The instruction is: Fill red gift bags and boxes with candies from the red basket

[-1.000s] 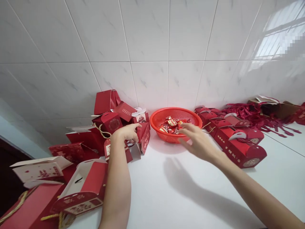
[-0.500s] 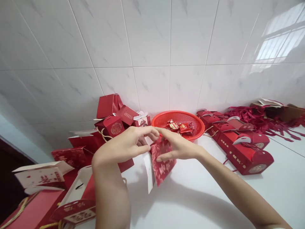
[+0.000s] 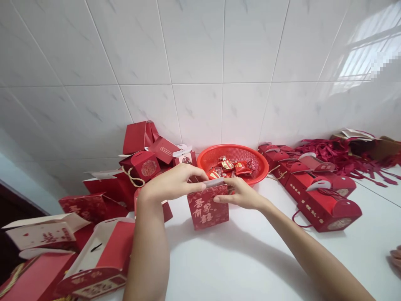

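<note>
Between my hands is a red paper gift box (image 3: 209, 211) with pale printed characters facing me, held just above or on the white table. My left hand (image 3: 178, 180) grips its upper left edge, thumb at the top rim and fingers partly hidden behind. My right hand (image 3: 238, 193) holds the upper right side, its thumb on the front panel and its other fingers at the top and back. A pale flap shows along the top edge. Right behind stands a red plastic basket (image 3: 203, 155) with several wrapped candies (image 3: 242, 167) in it.
Several red gift boxes (image 3: 103, 251) crowd the left side, some open. More closed boxes (image 3: 322, 209) line up at the right, with dark red ribbons (image 3: 326, 152) behind. A tiled wall (image 3: 197, 113) rises at the back. Another person's hand (image 3: 396, 256) shows at the right edge.
The gift box has turned from edge-on so its printed front faces me. Both hands have closed in on its top corners. Another person's fingers have appeared at the right edge.
</note>
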Tool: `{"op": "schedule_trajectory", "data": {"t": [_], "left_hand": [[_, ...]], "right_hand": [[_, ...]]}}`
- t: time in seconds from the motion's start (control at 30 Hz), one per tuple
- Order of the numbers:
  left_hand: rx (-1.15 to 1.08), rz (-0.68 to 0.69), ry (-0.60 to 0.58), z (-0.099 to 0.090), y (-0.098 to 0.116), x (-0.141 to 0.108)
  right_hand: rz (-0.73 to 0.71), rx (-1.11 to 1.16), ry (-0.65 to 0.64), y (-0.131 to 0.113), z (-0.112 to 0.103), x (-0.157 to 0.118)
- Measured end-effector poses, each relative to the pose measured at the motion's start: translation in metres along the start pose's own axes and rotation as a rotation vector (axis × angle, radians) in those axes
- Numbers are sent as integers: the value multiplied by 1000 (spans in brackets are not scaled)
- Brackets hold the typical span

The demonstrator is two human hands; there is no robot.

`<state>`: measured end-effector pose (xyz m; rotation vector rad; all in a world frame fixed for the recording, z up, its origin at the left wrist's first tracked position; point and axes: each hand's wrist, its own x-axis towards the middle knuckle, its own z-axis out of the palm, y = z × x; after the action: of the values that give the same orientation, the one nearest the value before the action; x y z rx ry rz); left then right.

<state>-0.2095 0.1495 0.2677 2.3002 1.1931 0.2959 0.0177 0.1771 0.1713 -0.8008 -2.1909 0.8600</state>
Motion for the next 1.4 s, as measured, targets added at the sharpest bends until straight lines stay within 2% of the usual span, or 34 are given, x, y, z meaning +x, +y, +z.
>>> {"op": "schedule_trajectory", "data": {"t": [0.23,0.4,0.47,0.57,0.67,0.73,0.8,0.93,1.0,1.13,1.4], "left_hand": [[75,9,-68,4,1,12],[61,11,-93,9,4,21],[55,-12,-116,10,5,22],[52,-53,-167,11,7,24],[51,-59,-202,12,7,25],[52,-48,-204,12,6,25],[50,-31,-188,12,4,26],[55,6,-170,12,0,25],[59,23,-179,11,0,25],[51,61,-190,10,-1,25],[-79,70,-229,13,-4,26]], "right_hand": [[34,-41,-179,13,-4,-2],[19,-71,-213,5,-17,-4],[6,-58,-168,-1,-26,-6],[-2,7,10,0,-43,-6],[46,59,183,14,-61,3],[125,-26,226,28,-71,16],[235,-208,157,41,-77,32],[369,-468,-275,61,-70,62],[408,-529,-399,68,-60,71],[463,-595,-492,77,-45,73],[518,-624,-609,83,-42,65]]}}
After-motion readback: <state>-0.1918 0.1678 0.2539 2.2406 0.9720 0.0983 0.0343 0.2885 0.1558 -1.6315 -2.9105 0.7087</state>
